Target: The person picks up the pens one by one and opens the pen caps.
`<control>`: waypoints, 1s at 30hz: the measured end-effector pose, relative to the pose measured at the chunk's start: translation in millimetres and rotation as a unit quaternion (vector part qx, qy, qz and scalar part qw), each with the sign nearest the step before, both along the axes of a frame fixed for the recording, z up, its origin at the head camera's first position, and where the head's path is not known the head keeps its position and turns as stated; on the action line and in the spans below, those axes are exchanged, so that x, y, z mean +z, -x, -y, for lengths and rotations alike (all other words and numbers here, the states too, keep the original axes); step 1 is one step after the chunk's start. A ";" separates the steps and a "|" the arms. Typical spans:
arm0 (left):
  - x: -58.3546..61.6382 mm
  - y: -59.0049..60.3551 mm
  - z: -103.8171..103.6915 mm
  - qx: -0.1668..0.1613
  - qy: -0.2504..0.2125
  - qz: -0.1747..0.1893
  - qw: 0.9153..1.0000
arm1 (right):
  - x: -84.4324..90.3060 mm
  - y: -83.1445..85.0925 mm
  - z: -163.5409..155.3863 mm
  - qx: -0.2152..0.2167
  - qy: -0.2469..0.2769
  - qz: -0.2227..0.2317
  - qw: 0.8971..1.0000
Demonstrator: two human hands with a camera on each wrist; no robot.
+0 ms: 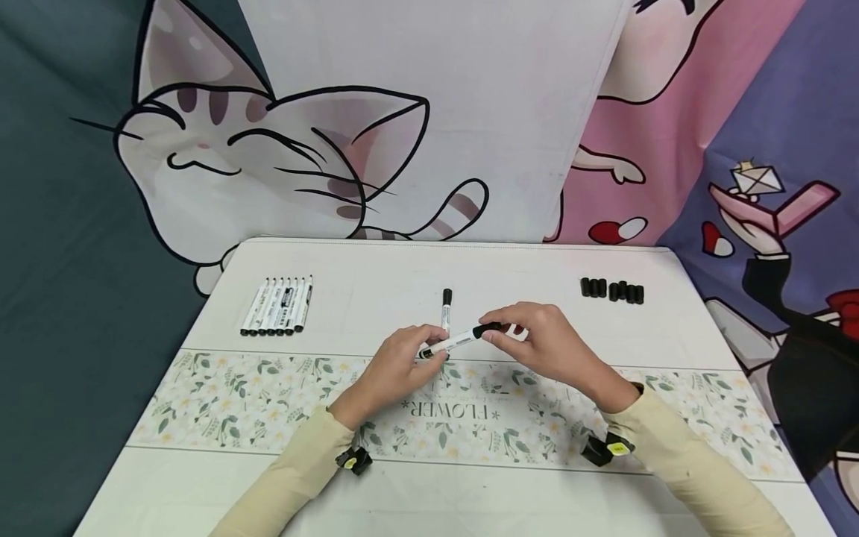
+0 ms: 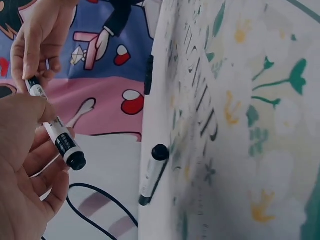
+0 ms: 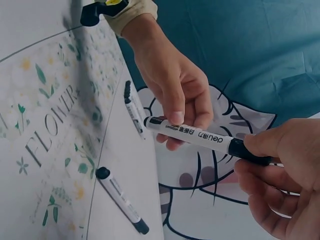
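Note:
A white whiteboard marker (image 1: 459, 341) with a black cap (image 3: 248, 151) is held between both hands above the table. My left hand (image 1: 397, 363) pinches its barrel near the black-tipped rear end, thumb on one side and fingers on the other. At the opposite end my right hand (image 1: 546, 341) grips the cap between thumb and fingers. The cap sits on the barrel in the right wrist view. Just beyond the hands, another capped marker (image 1: 447, 306) lies on the table, pointing away from me; its near end is partly covered by the held one in the head view.
Several uncapped markers (image 1: 276, 307) lie side by side in a row at the left of the table. Several loose black caps (image 1: 622, 291) are grouped at the far right. A flower-printed strip (image 1: 268, 403) crosses the white table, and a cartoon cloth (image 1: 510, 119) hangs behind.

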State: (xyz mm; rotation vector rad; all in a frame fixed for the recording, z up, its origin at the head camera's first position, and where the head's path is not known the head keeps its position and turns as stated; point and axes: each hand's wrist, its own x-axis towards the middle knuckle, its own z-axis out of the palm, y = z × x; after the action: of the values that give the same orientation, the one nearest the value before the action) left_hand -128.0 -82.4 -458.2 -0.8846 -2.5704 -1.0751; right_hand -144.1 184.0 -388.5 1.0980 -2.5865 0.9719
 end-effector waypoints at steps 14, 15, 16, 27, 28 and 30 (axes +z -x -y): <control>22.2 -4.8 -5.4 0.058 -0.025 -0.109 0.992 | 0.9 -13.5 11.9 -0.034 0.113 -0.046 0.992; 22.5 -5.4 -5.0 0.057 -0.029 -0.105 0.992 | 0.2 -14.4 12.3 -0.033 0.120 -0.044 0.991; 22.8 -5.8 -4.5 0.055 -0.031 -0.102 0.993 | -0.6 -15.1 12.4 -0.030 0.125 -0.043 0.991; 18.8 -9.0 0.4 0.034 -0.024 -0.134 0.990 | -9.5 -18.9 14.3 0.007 0.156 -0.046 0.987; 18.1 -9.2 0.3 0.033 -0.025 -0.139 0.989 | -10.2 -18.9 14.4 0.009 0.158 -0.046 0.986; 16.4 -9.4 0.3 0.029 -0.026 -0.146 0.988 | -11.2 -18.7 14.6 0.013 0.160 -0.045 0.986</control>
State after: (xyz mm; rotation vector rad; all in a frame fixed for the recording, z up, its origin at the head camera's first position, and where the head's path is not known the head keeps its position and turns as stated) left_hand -118.6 -82.7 -441.8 -0.8760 -2.3016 -0.9164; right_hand -125.4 169.4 -399.8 1.0626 -2.2469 1.2591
